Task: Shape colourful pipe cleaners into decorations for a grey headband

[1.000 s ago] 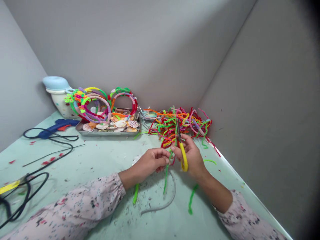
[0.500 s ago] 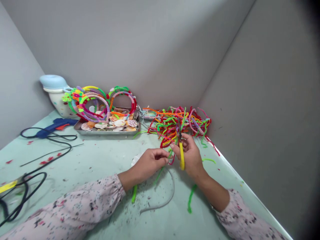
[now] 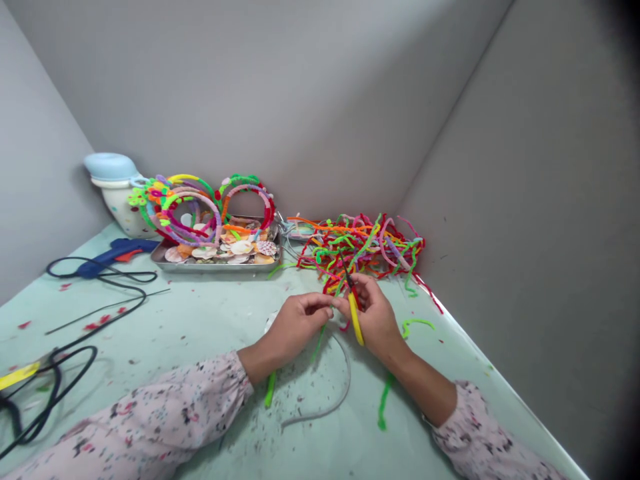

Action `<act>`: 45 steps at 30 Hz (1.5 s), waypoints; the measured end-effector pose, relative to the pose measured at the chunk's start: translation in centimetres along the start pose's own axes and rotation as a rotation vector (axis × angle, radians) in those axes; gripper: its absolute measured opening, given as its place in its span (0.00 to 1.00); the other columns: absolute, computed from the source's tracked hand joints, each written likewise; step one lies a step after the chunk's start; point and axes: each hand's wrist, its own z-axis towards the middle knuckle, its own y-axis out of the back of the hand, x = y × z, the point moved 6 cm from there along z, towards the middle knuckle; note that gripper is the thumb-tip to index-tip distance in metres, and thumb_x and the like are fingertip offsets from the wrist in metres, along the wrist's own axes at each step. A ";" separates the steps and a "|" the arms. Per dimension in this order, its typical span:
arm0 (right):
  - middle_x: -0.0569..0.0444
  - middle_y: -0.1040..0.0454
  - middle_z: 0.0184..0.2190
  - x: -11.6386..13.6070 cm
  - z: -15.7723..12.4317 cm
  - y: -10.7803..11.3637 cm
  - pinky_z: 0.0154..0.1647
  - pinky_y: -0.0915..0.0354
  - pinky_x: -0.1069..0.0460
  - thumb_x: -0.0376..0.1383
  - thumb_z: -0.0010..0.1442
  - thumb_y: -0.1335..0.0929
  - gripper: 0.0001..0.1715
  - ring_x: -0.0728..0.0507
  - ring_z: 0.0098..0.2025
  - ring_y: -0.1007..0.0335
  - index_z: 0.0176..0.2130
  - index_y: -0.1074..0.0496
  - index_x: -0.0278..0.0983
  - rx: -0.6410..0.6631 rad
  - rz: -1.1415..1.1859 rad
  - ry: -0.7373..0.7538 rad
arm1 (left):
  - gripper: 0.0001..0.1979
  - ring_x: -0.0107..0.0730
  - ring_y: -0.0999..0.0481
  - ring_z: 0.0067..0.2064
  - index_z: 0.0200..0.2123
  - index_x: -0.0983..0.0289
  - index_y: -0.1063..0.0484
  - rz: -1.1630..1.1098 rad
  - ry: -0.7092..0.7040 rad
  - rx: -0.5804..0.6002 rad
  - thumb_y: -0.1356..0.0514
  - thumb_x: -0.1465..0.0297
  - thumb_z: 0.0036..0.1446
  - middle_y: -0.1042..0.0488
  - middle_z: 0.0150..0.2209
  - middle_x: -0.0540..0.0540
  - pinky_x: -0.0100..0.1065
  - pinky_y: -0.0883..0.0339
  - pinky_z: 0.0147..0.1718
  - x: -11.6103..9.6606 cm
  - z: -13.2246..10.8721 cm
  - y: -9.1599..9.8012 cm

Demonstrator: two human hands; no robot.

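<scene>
My left hand [image 3: 299, 330] is closed in a pinch on a thin green pipe cleaner [image 3: 319, 343], whose tail hangs below the fingers. My right hand [image 3: 376, 320] holds scissors [image 3: 355, 320] with a yellow and red handle, the dark blades pointing up and away. Its thumb tip meets the left fingertips at the pipe cleaner. A grey bent strip [image 3: 327, 412] lies on the table below the hands. Something white, partly covered by my left hand, rests behind it.
Behind the hands spreads a tangled heap of coloured pipe cleaners [image 3: 367, 247]. To its left, a metal tray [image 3: 215, 267] holds shells and fuzzy headbands [image 3: 193, 213]. A blue glue gun [image 3: 107, 257] with a looping black cord lies left, before a blue-lidded container [image 3: 120, 200].
My right hand has moved slightly left so its thumb meets my left fingertips. The scissors have tilted, their blades now leaning left.
</scene>
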 end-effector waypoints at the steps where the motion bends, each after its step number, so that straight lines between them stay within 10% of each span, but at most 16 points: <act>1: 0.58 0.30 0.30 0.0 0.0 0.0 0.32 0.35 0.52 0.37 0.48 0.27 0.28 0.47 0.31 0.32 0.47 0.36 0.40 -0.003 -0.012 0.000 | 0.12 0.22 0.39 0.23 0.39 0.65 0.22 0.020 -0.023 0.005 0.41 0.70 0.52 0.29 0.24 0.49 0.26 0.47 0.23 -0.1 0.0 -0.1; 8: 0.57 0.29 0.31 0.8 -0.1 0.6 0.34 0.34 0.51 0.38 0.52 0.29 0.25 0.46 0.32 0.31 0.48 0.36 0.40 -0.045 -0.109 0.048 | 0.14 0.24 0.39 0.24 0.40 0.66 0.23 0.012 -0.027 -0.066 0.41 0.69 0.51 0.30 0.24 0.49 0.27 0.45 0.24 -0.1 0.2 0.5; 19: 0.49 0.29 0.40 2.4 -1.0 0.1 0.40 0.34 0.49 0.32 0.53 0.33 0.25 0.41 0.41 0.32 0.51 0.36 0.38 0.072 -0.772 0.526 | 0.12 0.21 0.44 0.20 0.36 0.66 0.23 -0.061 -0.036 -0.162 0.41 0.66 0.51 0.38 0.19 0.46 0.26 0.52 0.19 0.0 0.1 1.5; 45: 0.50 0.28 0.37 2.8 -1.2 -0.4 0.34 0.37 0.51 0.36 0.55 0.34 0.21 0.41 0.39 0.31 0.50 0.34 0.38 0.076 -1.041 0.561 | 0.11 0.27 0.34 0.29 0.35 0.64 0.20 0.117 -0.168 -0.208 0.41 0.69 0.52 0.26 0.30 0.52 0.27 0.42 0.28 -0.5 0.2 1.9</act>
